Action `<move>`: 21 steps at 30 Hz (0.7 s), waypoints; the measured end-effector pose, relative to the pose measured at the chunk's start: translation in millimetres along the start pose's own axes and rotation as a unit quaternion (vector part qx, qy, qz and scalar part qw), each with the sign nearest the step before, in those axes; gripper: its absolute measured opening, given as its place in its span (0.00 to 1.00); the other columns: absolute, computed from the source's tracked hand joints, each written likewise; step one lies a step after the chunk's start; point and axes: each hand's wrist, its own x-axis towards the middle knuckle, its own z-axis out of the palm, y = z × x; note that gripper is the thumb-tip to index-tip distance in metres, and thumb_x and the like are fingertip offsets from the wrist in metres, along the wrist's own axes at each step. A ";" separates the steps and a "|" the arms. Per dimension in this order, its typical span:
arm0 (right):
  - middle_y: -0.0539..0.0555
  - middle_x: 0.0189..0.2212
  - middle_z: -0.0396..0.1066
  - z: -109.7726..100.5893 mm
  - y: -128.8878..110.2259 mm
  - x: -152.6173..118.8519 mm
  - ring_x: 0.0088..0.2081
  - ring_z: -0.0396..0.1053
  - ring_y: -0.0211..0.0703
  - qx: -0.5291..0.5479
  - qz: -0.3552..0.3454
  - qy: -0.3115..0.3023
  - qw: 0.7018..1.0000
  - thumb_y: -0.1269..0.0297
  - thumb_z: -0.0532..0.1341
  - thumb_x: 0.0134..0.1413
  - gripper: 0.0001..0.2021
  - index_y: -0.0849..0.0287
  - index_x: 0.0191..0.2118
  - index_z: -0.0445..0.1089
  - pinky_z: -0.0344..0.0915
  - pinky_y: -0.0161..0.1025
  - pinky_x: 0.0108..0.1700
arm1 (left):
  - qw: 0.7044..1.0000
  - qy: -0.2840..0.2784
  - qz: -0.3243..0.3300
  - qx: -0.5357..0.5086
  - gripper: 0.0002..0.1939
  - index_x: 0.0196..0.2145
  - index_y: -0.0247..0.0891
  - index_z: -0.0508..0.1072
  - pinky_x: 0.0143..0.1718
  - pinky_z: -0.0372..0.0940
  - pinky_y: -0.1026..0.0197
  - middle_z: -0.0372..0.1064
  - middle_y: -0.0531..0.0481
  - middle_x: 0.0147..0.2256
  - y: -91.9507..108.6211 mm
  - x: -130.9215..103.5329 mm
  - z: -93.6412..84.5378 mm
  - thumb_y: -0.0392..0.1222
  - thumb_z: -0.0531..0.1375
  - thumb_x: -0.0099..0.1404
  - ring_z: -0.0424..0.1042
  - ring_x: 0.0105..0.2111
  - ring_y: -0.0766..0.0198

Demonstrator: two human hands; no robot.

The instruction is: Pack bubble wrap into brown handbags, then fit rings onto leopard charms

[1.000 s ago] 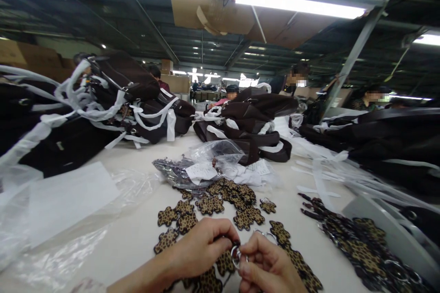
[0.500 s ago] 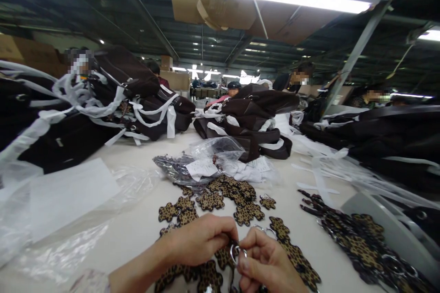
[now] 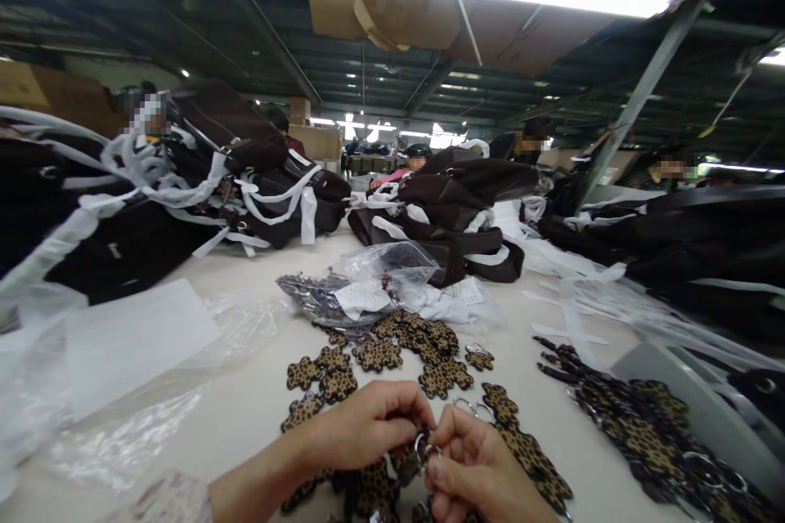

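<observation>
Low in the centre of the view, my left hand [image 3: 368, 425] and my right hand [image 3: 469, 466] meet over leopard-print bear-shaped pieces. Between their fingertips is a silver metal ring [image 3: 421, 445], pinched from both sides. Dark strap-like material by the ring is partly hidden by the fingers. Several leopard-print pieces [image 3: 377, 355] lie on the table just beyond my hands. More of them [image 3: 533, 458] are at the right of my right hand, with loose metal rings [image 3: 473, 407] near them.
A clear plastic bag [image 3: 319, 298] of dark items lies behind the pieces. Dark bags [image 3: 441, 188] are piled at the back. Finished-looking charms with rings [image 3: 656, 433] lie by a grey tray [image 3: 717, 392] at the right. A white sheet [image 3: 135, 343] is at the left. People stand beyond.
My fingers have shifted slightly around the ring, which is turned a little differently. The whole view has moved slightly.
</observation>
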 end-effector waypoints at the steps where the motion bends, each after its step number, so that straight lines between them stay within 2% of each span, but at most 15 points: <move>1: 0.45 0.16 0.74 0.4 0.1 0.4 0.15 0.71 0.32 -0.003 0.002 -0.003 1.000 0.50 0.77 0.31 0.27 0.59 0.28 0.62 0.66 0.24 0.16 | 1.000 -0.007 0.002 0.005 0.09 0.34 0.37 0.71 0.30 0.59 0.64 0.66 0.55 0.28 0.0 0.1 0.2 0.31 0.55 0.55 0.64 0.27 0.67; 3: 0.45 0.16 0.73 1.1 1.0 1.4 0.15 0.70 0.31 -0.010 0.005 -0.005 1.000 0.50 0.77 0.31 0.27 0.59 0.28 0.62 0.65 0.24 0.16 | 0.999 0.001 0.014 0.049 0.08 0.33 0.38 0.71 0.31 0.59 0.64 0.66 0.54 0.27 1.1 0.3 1.3 0.31 0.54 0.57 0.64 0.28 0.66; 7: 0.45 0.15 0.73 1.5 5.3 3.0 0.15 0.70 0.33 -0.009 0.021 -0.002 1.000 0.51 0.77 0.30 0.26 0.58 0.28 0.61 0.64 0.24 0.15 | 0.984 0.078 0.040 0.158 0.08 0.30 0.37 0.72 0.35 0.59 0.64 0.68 0.54 0.28 3.8 1.3 3.7 0.30 0.54 0.60 0.65 0.30 0.66; 12: 0.45 0.15 0.73 -1.5 4.9 0.7 0.16 0.71 0.33 -0.007 0.001 0.011 1.000 0.54 0.76 0.34 0.24 0.59 0.29 0.62 0.64 0.25 0.16 | 0.994 0.022 0.031 0.104 0.07 0.30 0.38 0.71 0.34 0.59 0.65 0.65 0.55 0.27 3.0 -0.5 -0.7 0.31 0.55 0.60 0.64 0.29 0.67; 16: 0.44 0.16 0.72 -5.4 -0.1 -1.9 0.16 0.70 0.32 -0.005 -0.020 0.029 0.999 0.51 0.76 0.38 0.24 0.59 0.30 0.64 0.63 0.24 0.18 | 0.996 0.002 0.033 0.087 0.07 0.32 0.39 0.73 0.37 0.60 0.64 0.67 0.55 0.29 4.8 -2.8 -1.5 0.32 0.55 0.60 0.64 0.31 0.66; 19: 0.43 0.17 0.71 -7.0 -3.8 -4.0 0.18 0.71 0.32 0.005 -0.067 0.080 0.995 0.50 0.75 0.39 0.23 0.59 0.31 0.65 0.65 0.25 0.20 | 0.996 0.013 0.040 0.079 0.09 0.36 0.39 0.73 0.40 0.62 0.62 0.70 0.53 0.32 5.6 -2.2 -2.2 0.33 0.55 0.61 0.67 0.35 0.64; 21: 0.44 0.19 0.72 -11.2 -8.4 -7.3 0.20 0.72 0.34 -0.005 -0.124 0.147 0.981 0.49 0.75 0.39 0.23 0.58 0.33 0.67 0.69 0.28 0.22 | 0.995 0.027 0.051 0.078 0.13 0.43 0.39 0.73 0.44 0.63 0.59 0.73 0.50 0.38 2.7 -1.7 -6.5 0.33 0.55 0.62 0.69 0.39 0.62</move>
